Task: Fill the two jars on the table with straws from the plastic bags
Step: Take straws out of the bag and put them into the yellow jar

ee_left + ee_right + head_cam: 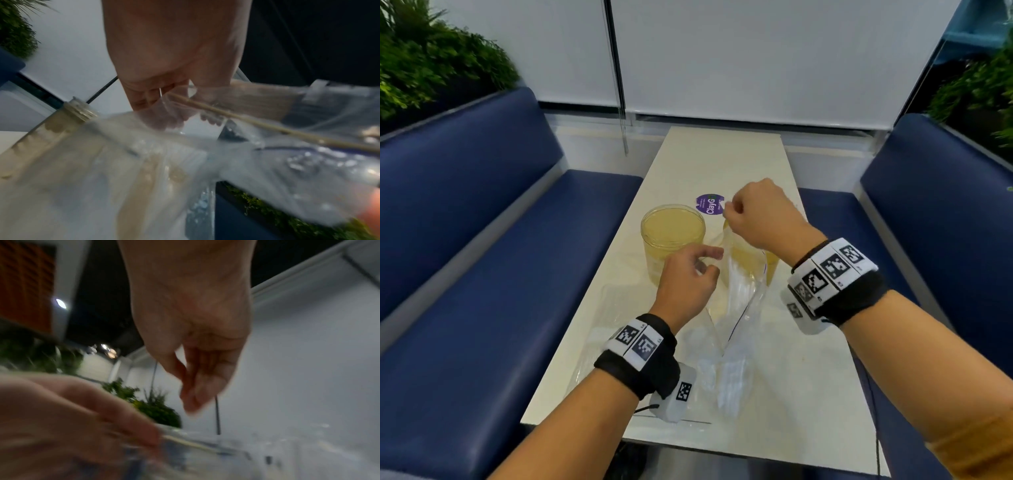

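Two yellowish clear jars stand mid-table: the left jar [673, 233] shows its wide mouth, and the right jar [772, 265] is mostly hidden behind a clear plastic bag [743, 301]. My left hand [705, 262] pinches one side of the bag's mouth. My right hand [729, 210], raised higher, pinches the other side. The bag slopes down toward me, with white straws [734, 380] bunched at its low end. The left wrist view shows my left hand [164, 113] through the bag's film [308, 162], beside a jar's threaded neck [78, 112]. My right hand [191, 400] has fingertips pressed together.
A second clear bag [613, 325] lies flat on the cream table [722, 154] to the left of my left wrist. A purple round sticker [709, 204] sits behind the jars. Blue benches [482, 274] flank the table, with plants behind them.
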`<state>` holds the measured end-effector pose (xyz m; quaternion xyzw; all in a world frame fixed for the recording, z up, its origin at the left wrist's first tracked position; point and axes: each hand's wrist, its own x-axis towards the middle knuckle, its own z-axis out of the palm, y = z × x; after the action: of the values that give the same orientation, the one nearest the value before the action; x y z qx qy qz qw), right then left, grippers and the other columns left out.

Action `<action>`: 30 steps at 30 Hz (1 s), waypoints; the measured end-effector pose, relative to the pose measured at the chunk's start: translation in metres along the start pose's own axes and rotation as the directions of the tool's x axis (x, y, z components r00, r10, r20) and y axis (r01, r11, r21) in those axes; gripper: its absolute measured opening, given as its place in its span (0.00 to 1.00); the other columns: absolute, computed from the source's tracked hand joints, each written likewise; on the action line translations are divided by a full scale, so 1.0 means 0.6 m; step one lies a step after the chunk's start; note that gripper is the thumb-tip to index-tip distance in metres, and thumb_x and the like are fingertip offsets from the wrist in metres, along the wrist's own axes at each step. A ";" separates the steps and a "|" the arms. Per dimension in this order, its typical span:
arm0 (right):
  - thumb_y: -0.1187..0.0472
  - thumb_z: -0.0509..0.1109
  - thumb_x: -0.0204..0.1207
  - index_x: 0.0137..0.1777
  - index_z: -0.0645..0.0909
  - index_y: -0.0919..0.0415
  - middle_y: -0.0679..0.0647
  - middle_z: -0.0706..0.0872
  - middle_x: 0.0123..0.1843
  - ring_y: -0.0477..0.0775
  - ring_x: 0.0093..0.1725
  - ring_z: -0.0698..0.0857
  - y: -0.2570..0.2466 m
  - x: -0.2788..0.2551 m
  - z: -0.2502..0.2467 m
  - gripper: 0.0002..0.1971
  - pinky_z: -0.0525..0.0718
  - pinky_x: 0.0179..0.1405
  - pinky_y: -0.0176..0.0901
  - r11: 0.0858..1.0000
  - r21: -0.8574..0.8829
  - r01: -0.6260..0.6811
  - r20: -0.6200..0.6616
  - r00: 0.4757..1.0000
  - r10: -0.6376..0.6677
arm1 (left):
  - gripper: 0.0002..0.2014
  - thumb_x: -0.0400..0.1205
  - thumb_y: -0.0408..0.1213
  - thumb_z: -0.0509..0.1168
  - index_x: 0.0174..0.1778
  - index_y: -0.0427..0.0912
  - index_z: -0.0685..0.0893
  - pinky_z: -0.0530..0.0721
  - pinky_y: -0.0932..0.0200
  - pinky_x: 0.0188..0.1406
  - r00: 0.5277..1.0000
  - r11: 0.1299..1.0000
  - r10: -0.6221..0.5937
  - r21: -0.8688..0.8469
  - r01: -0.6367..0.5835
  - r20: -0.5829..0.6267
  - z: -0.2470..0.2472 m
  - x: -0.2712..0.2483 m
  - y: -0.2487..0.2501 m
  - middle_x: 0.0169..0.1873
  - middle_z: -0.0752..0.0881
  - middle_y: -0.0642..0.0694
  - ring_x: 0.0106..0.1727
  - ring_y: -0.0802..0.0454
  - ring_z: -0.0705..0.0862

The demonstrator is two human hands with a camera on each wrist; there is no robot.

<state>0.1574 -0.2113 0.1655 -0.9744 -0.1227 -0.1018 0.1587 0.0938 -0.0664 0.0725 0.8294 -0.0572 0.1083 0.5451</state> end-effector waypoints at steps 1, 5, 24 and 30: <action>0.57 0.62 0.83 0.38 0.81 0.67 0.60 0.84 0.34 0.61 0.29 0.88 -0.012 -0.017 0.005 0.17 0.90 0.34 0.52 0.996 0.036 -0.080 0.139 0.987 0.074 | 0.17 0.80 0.27 0.65 0.59 0.45 0.91 0.81 0.72 0.46 1.000 1.000 0.018 0.014 -0.018 -0.003 0.003 -0.002 0.004 0.53 0.90 0.57 0.48 0.61 0.85; 0.63 0.61 0.83 0.43 0.75 0.67 0.59 0.84 0.42 0.60 0.37 0.90 -0.020 -0.059 0.033 0.09 0.90 0.36 0.49 0.973 -0.066 -0.219 0.425 0.877 0.226 | 0.21 0.80 0.26 0.65 0.68 0.42 0.89 0.79 0.74 0.49 0.999 0.999 0.046 0.005 -0.046 0.014 0.012 -0.018 0.006 0.57 0.89 0.55 0.50 0.68 0.84; 0.56 0.74 0.77 0.48 0.78 0.61 0.55 0.84 0.37 0.57 0.39 0.86 -0.003 -0.069 0.132 0.09 0.86 0.42 0.44 0.887 -0.204 -0.414 0.557 0.696 0.453 | 0.22 0.78 0.22 0.66 0.64 0.44 0.91 0.76 0.77 0.62 0.991 0.992 0.121 -0.036 -0.123 -0.057 -0.008 -0.050 -0.025 0.62 0.89 0.56 0.56 0.79 0.80; 0.62 0.70 0.81 0.47 0.73 0.63 0.57 0.86 0.31 0.52 0.24 0.85 0.008 -0.071 0.127 0.08 0.89 0.32 0.43 0.850 -0.103 -0.517 0.619 0.635 0.462 | 0.19 0.79 0.27 0.70 0.65 0.45 0.90 0.79 0.70 0.55 0.997 0.998 0.063 -0.021 -0.064 -0.052 -0.008 -0.049 -0.026 0.60 0.88 0.55 0.44 0.65 0.82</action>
<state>0.1305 -0.1992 0.0830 -0.9403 0.0964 0.2779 0.1713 0.0683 -0.0563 0.0531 0.8178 -0.0710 0.1461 0.5521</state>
